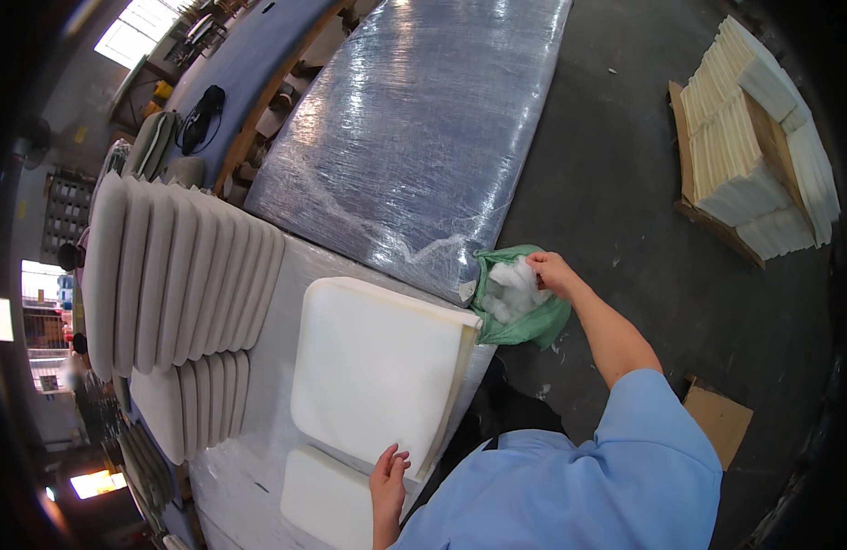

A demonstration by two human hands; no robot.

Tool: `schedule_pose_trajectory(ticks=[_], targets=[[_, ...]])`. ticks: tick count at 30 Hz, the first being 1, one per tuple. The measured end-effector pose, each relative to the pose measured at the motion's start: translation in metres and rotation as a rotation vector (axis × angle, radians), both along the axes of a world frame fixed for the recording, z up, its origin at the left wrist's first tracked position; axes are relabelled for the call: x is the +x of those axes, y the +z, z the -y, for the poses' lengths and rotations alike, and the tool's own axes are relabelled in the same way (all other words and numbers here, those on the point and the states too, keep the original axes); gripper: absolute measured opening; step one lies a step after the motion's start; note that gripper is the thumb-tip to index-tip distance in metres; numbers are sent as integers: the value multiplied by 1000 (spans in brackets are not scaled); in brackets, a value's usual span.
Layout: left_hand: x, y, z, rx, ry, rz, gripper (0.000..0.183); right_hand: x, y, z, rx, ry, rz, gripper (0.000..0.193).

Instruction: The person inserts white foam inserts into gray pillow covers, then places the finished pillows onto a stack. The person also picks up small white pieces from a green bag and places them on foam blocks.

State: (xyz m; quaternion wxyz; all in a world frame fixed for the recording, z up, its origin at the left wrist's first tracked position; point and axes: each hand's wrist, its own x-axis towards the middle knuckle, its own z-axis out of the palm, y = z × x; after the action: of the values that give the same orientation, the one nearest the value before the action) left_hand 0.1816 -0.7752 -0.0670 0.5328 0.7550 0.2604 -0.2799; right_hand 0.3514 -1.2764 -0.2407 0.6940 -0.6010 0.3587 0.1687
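My right hand reaches out to the green bag at the table's edge. Its fingers are closed in a pinch on a tuft of white fluffy fibre filling, more of which lies in the bag's mouth. My left hand is at the near edge of a white square cushion pad, its fingers loosely bent and apart, holding nothing. This pad lies flat, with a fabric edge along its right side. Beside my left hand lies another white pad, partly cut off from view by my arm.
Tall rows of grey-white cushions stand on the left of the table. A big surface wrapped in clear film lies beyond. Stacked cream foam sheets are on the floor at right, near a cardboard piece.
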Motion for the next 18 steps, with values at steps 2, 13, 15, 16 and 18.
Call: schedule_pose_trajectory(ticks=[2, 13, 15, 16, 18], targets=[[20, -1, 13, -73, -38, -12, 41, -7, 1, 1, 149, -36, 61, 14], [162, -43, 201, -479, -261, -66, 44, -19, 50, -66, 408, 228, 372, 17], [180, -66, 214, -473, -285, -21, 37, -21, 60, -68, 315, 209, 378, 17], [184, -69, 214, -481, -265, -59, 34, -22, 59, -66, 233, 157, 367, 18], [193, -70, 210, -491, -226, -143, 29, -27, 56, -59, 184, 3, 358, 18]])
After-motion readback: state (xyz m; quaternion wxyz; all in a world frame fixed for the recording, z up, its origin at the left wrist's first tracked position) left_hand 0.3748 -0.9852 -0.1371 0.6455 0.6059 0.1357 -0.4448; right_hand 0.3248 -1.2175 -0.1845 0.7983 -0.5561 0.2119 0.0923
